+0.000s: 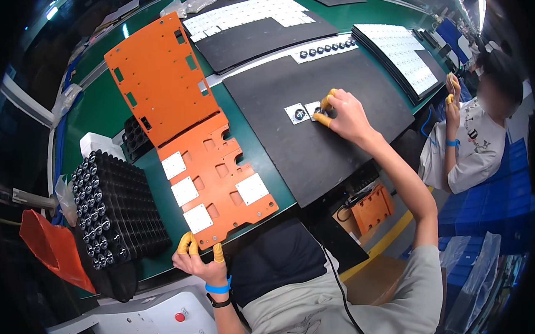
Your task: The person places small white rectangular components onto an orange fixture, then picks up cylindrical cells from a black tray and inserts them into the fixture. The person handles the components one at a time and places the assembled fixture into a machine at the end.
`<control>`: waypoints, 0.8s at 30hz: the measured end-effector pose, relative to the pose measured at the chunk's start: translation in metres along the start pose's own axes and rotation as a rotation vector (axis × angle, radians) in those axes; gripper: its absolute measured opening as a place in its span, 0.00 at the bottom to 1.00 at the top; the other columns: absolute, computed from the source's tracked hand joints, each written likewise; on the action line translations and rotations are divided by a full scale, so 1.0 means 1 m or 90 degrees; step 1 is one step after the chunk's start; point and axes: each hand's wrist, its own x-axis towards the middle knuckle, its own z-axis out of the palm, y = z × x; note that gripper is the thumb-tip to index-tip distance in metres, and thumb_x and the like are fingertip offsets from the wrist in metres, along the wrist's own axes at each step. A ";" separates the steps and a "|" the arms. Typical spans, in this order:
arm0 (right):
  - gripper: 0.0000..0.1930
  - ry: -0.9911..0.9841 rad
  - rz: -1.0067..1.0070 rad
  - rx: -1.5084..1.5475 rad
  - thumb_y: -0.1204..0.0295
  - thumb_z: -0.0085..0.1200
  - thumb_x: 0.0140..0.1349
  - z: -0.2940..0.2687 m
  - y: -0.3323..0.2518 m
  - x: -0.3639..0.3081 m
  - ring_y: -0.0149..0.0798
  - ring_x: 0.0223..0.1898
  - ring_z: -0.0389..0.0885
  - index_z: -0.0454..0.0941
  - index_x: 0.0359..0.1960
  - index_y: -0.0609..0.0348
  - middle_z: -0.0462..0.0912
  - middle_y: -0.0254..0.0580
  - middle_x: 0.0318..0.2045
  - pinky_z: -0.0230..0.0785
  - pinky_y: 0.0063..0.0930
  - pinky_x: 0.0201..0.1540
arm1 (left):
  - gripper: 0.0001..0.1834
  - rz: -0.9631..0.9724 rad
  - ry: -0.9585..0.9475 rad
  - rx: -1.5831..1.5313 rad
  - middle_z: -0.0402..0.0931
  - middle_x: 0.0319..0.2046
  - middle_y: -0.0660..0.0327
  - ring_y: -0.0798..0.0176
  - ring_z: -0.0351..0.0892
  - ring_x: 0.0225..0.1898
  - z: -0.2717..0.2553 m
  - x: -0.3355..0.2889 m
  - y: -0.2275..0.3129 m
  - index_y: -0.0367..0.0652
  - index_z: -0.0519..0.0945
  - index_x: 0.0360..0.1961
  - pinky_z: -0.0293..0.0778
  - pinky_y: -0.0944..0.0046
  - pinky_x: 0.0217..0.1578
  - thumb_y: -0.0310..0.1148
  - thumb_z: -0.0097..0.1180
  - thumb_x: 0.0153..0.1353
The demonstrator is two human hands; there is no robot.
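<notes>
My right hand (349, 118), yellow covers on its fingertips, pinches a small white square plate with a black round part (316, 110) at the black mat. A similar white plate with a black round part (299, 113) lies just left of it. My left hand (195, 262), also with yellow fingertip covers and a blue wrist band, is at the near edge of the orange fixture (212, 175). Its thumb and fingers are apart, with nothing seen between them. Several white square plates (252, 189) sit on the fixture, whose orange lid (158, 82) stands raised behind.
Stacked black trays of round parts (118, 201) stand at the left. A row of white plates with black parts (325, 49) lies along the mat's far edge. Boards of white plates (399, 59) lie behind and to the right. A co-worker (472, 124) sits at the right.
</notes>
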 end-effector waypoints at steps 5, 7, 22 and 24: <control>0.12 0.019 0.051 0.042 0.73 0.61 0.54 0.020 0.036 0.046 0.50 0.44 0.77 0.82 0.41 0.59 0.79 0.47 0.38 0.70 0.42 0.48 | 0.39 0.005 0.012 0.027 0.78 0.45 0.55 0.49 0.69 0.48 0.004 -0.001 -0.001 0.33 0.82 0.45 0.61 0.49 0.51 0.66 0.54 0.62; 0.13 0.047 -0.014 0.042 0.74 0.60 0.54 0.033 0.043 0.067 0.50 0.46 0.76 0.82 0.42 0.59 0.78 0.47 0.40 0.69 0.42 0.51 | 0.41 0.007 0.014 0.041 0.78 0.44 0.54 0.49 0.69 0.47 0.005 -0.001 -0.002 0.33 0.82 0.43 0.62 0.49 0.50 0.69 0.49 0.63; 0.16 0.018 -0.052 -0.047 0.71 0.62 0.55 0.068 0.080 0.147 0.48 0.54 0.71 0.83 0.46 0.60 0.77 0.47 0.50 0.64 0.40 0.59 | 0.43 0.006 0.025 0.070 0.78 0.41 0.55 0.51 0.68 0.46 0.010 -0.012 -0.010 0.35 0.79 0.37 0.63 0.48 0.47 0.73 0.49 0.58; 0.16 0.026 -0.033 -0.016 0.69 0.63 0.56 0.068 0.077 0.145 0.48 0.54 0.72 0.83 0.46 0.60 0.77 0.47 0.50 0.64 0.41 0.59 | 0.44 0.001 0.031 0.074 0.78 0.40 0.55 0.51 0.68 0.45 0.011 -0.014 -0.012 0.36 0.79 0.37 0.63 0.49 0.47 0.75 0.48 0.57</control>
